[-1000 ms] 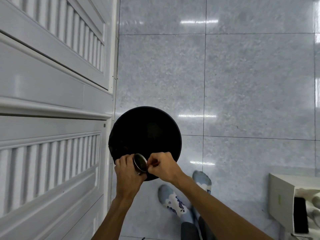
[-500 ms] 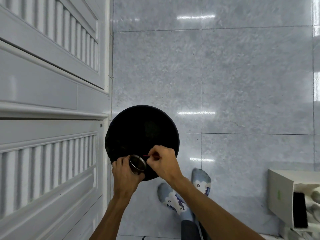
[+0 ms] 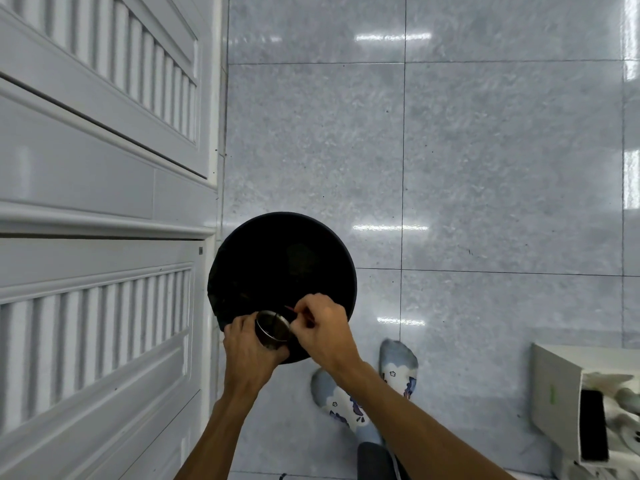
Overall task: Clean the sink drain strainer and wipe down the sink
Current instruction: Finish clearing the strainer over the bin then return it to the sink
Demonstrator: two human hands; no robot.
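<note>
Left hand (image 3: pixel 249 353) grips strainer (image 3: pixel 273 329) over black bin (image 3: pixel 280 258), grey tiles (image 3: pixel 485 168); right hand (image 3: pixel 325 332) pinches perhaps debris (image 3: pixel 290 308).

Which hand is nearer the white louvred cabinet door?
Left. The left hand, holding the round metal strainer, is just right of the door; the right hand lies beyond the strainer.

Shiny metal strainer (image 3: pixel 273 330), glossy floor tiles (image 3: pixel 485 168)

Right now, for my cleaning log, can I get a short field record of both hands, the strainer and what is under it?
left hand: grips the metal strainer
right hand: pinches a thin reddish scrap at the strainer's rim
strainer: held over the near edge of the black bin
bin: on grey tiled floor, beside white louvred cabinet
</note>
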